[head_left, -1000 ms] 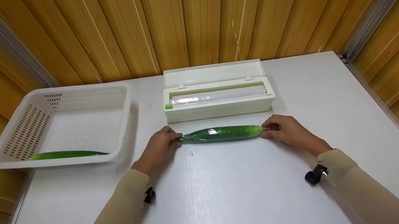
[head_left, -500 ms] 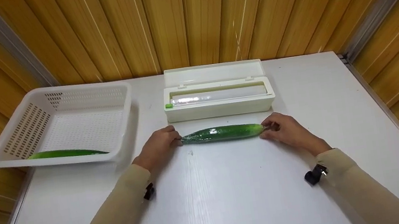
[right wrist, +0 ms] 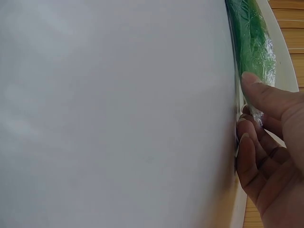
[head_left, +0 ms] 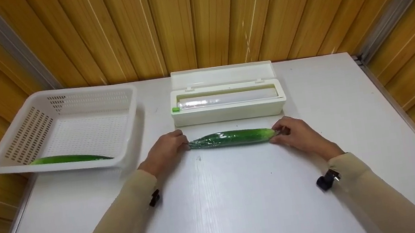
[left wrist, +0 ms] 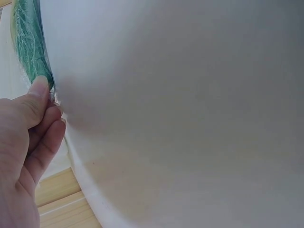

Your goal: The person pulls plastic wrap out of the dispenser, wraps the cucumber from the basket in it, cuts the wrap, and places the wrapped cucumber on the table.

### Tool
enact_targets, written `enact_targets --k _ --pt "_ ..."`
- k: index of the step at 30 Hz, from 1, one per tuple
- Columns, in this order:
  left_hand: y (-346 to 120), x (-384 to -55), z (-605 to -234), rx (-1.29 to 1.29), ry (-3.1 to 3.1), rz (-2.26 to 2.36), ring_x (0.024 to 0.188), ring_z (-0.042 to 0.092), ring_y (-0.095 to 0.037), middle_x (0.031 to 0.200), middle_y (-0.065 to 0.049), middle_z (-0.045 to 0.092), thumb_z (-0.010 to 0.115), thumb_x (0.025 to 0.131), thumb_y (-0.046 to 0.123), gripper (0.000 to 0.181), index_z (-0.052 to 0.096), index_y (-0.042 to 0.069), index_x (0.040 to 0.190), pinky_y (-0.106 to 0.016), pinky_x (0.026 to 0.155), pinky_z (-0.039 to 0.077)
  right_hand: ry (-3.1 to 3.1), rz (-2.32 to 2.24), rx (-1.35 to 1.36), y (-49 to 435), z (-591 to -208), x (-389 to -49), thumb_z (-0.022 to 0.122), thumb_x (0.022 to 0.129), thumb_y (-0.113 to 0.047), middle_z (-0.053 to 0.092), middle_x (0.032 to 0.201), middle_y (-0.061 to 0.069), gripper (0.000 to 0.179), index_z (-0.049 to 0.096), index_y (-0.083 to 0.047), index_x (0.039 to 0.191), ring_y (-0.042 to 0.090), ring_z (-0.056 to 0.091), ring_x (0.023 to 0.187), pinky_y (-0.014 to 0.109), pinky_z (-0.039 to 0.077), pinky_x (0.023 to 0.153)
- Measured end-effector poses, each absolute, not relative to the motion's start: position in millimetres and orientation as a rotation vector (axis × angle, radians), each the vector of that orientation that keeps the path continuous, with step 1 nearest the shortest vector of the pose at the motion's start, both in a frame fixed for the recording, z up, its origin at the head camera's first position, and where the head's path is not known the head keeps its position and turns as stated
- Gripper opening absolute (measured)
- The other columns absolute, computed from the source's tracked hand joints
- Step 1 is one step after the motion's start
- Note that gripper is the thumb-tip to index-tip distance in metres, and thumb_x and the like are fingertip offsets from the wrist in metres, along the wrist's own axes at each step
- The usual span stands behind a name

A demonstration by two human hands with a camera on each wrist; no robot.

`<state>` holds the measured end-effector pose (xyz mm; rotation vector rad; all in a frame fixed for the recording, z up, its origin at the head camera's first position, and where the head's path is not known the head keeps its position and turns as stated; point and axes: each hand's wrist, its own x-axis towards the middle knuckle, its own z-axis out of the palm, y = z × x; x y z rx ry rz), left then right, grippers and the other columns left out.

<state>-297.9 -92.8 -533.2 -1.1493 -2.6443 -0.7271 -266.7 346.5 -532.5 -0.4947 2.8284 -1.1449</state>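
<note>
A green cucumber (head_left: 231,138), wrapped in shiny cling film, lies crosswise on the white table in the head view. At its narrow left end, my left hand (head_left: 165,151) pinches the gathered film; the left wrist view has the thumb (left wrist: 40,88) right at the cucumber's tip. My right hand (head_left: 299,136) holds the film at the paler right end. In the right wrist view a twisted tail of cling film (right wrist: 257,116) runs in between the thumb and the curled fingers.
Just behind the cucumber stands a white cling film dispenser (head_left: 229,113), lid up, with a film roll (head_left: 229,98) and a green slider (head_left: 175,109). A white perforated basket (head_left: 132,115) at the left holds another cucumber (head_left: 71,158). Wood-look panels (head_left: 214,18) border the table.
The left hand has shifted very slightly at its film end, its fingers curling closer in. The right hand's fingers have moved a little at the other end. The cucumber stays in place.
</note>
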Motion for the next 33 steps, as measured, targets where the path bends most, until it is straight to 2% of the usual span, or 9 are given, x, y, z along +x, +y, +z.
enact_targets --k 7,9,15,26,33 --pt "-90 -297 -534 -1.120 -2.679 -0.751 0.085 0.069 -0.025 0.090 -0.008 0.065 0.079 0.089 -0.003 0.004 0.078 0.001 0.091 -0.034 0.080 0.059 2.868 -1.101 -0.502 349 -532 -264 0.087 0.090 -0.017 0.071 0.104 0.005 0.028 0.075 -0.004 0.112 0.019 0.063 0.092 0.029 0.050 0.080" --pt "-89 -296 -535 -1.122 -2.679 -0.776 0.085 0.069 -0.025 0.090 -0.008 0.065 0.079 0.090 0.000 0.002 0.078 0.001 0.091 -0.034 0.080 0.059 2.886 -1.082 -0.514 350 -532 -264 0.087 0.090 -0.016 0.071 0.103 0.004 0.028 0.077 -0.003 0.112 0.019 0.064 0.092 0.029 0.051 0.081" --pt "-83 -295 -534 -1.146 -2.685 -0.838 0.084 0.070 -0.025 0.087 -0.007 0.066 0.081 0.093 0.008 0.008 0.079 0.000 0.090 -0.035 0.080 0.059 2.899 -1.050 -0.498 357 -531 -263 0.086 0.090 -0.014 0.071 0.099 0.002 0.028 0.078 -0.002 0.114 0.019 0.063 0.091 0.030 0.051 0.081" --pt "-60 -296 -529 -1.181 -2.725 -0.690 0.087 0.070 -0.023 0.093 -0.007 0.067 0.078 0.096 0.011 0.008 0.078 0.003 0.095 -0.033 0.081 0.059 2.888 -0.984 -0.439 376 -521 -260 0.083 0.095 -0.018 0.071 0.103 0.005 0.030 0.076 0.000 0.117 0.021 0.062 0.093 0.035 0.052 0.081" --pt "-40 -296 -528 -1.223 -2.721 -0.678 0.087 0.071 -0.022 0.092 -0.007 0.066 0.078 0.097 0.012 0.008 0.079 0.003 0.097 -0.031 0.081 0.059 2.856 -0.954 -0.365 393 -516 -255 0.082 0.096 -0.018 0.070 0.105 0.007 0.032 0.074 0.001 0.120 0.023 0.062 0.094 0.032 0.051 0.079"
